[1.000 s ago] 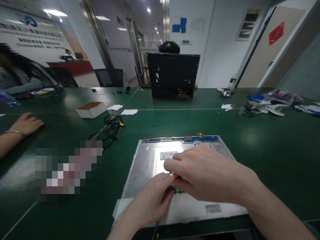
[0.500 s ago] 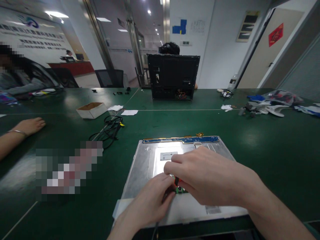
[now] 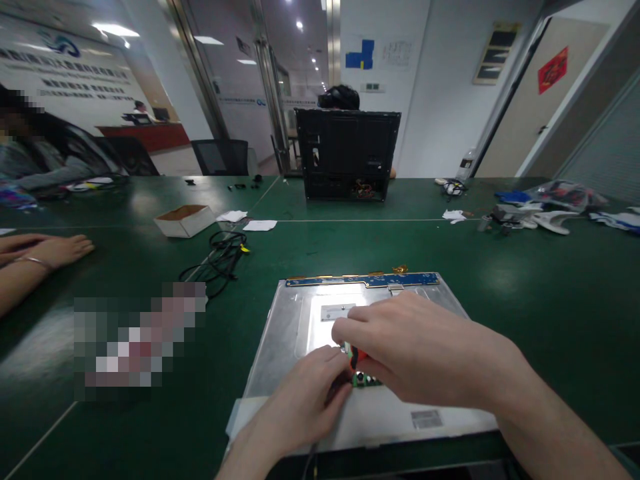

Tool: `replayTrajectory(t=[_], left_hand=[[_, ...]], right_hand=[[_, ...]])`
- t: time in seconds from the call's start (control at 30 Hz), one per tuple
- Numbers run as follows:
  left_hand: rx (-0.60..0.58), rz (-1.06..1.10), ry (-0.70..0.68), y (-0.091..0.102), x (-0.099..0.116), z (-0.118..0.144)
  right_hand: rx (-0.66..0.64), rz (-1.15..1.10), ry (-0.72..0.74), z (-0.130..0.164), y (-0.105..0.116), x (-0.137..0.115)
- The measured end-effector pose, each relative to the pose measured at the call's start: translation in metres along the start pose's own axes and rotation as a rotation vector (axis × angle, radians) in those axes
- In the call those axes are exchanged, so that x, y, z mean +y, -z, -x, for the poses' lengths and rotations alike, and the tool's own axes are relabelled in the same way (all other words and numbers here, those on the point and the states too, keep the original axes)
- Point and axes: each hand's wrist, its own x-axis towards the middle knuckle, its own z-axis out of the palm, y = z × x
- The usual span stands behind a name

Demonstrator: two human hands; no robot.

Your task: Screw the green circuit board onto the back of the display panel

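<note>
Head view: right hand (image 3: 420, 353) pinches a red-tipped tool (image 3: 356, 355) over the panel (image 3: 285, 340).

Small green circuit board (image 3: 367, 381) flat on silver metal panel (image 3: 285, 333), near edge, partly hidden

Ceiling lights (image 3: 113, 29) cast dim, even light with soft glare on the green table (image 3: 525, 280), edges bending wide-angle.

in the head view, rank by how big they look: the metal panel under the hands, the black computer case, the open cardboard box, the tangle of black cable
1. metal panel, though it is nearest the camera
2. black computer case
3. black cable and cardboard box look about alike, so no ranking between them
</note>
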Motion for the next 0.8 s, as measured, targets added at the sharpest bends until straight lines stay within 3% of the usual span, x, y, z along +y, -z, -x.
replayTrajectory(t=[0.27,0.8], left_hand=[[-0.045,-0.004,0.019,0.0025,0.0028,-0.0007],[-0.015,0.021,-0.009,0.0031,0.0035,-0.0011]], right_hand=[[-0.008,0.020,-0.012,-0.0019,0.0006,-0.0019],[-0.022,-0.007,0.006,0.0010,0.0015,-0.0006]])
